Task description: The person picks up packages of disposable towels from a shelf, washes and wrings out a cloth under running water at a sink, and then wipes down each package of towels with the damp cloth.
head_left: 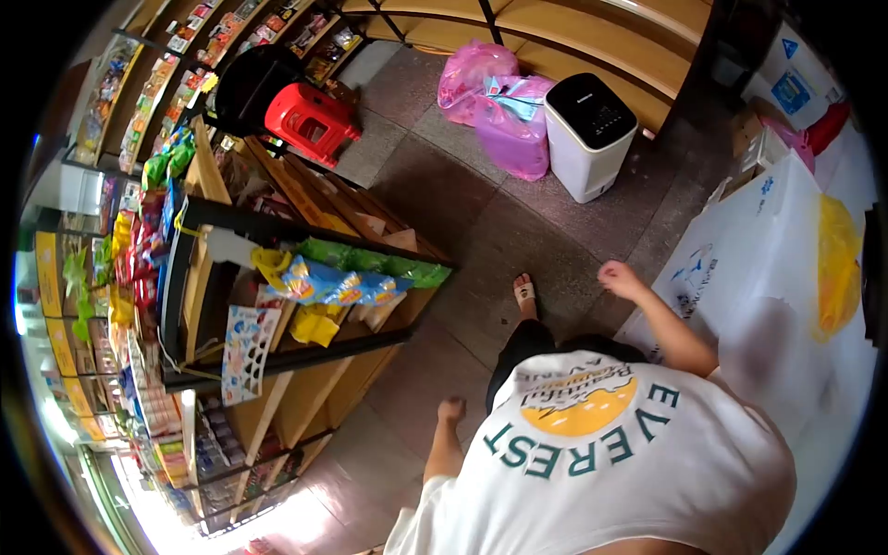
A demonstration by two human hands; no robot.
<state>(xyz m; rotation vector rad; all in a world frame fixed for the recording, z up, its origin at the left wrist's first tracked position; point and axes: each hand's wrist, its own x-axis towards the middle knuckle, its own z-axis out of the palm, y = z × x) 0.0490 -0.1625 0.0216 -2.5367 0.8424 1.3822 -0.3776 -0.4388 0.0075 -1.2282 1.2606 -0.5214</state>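
Observation:
My left hand (451, 410) hangs beside my body, fingers curled in, with no object visible in it. It is nearest to the end of a wooden shelf unit (301, 407), apart from it. My right hand (622, 277) is raised forward on a bent arm, its fingers curled and nothing seen in them. Close to it stands a large white box (731, 245) with blue print, not touched. Blue snack bags (338, 285) hang at the shelf end, with a yellow packet (314, 326) below them.
A white appliance with a black top (592, 134) stands on the floor beside pink plastic bags (504, 116). A red plastic stool (310, 120) is at the far left aisle. Wooden shelves (592, 51) line the back. A yellow bag (837, 268) lies on the right.

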